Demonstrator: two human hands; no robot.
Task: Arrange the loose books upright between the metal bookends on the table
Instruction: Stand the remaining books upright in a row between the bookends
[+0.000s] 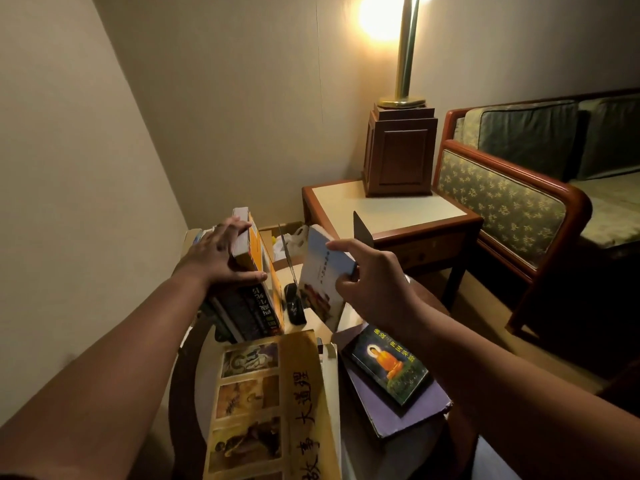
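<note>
Your left hand (221, 251) lies spread and flat across the top of the upright row of books (249, 299), steadying it. Your right hand (367, 271) pinches one pale blue book (318, 268) between thumb and fingers, tilted, just right of the row and in front of a dark metal bookend (362, 226). Three more books lie flat on the round, dark-rimmed table (180, 358): a large yellow picture book (277, 403), and a small book with an orange seated figure (391, 365) on top of a purple book (398, 407). Beyond, in a beige-walled corner, stand one side table (381, 206), one lit brass lamp (405, 64) and one green patterned sofa (502, 195).
</note>
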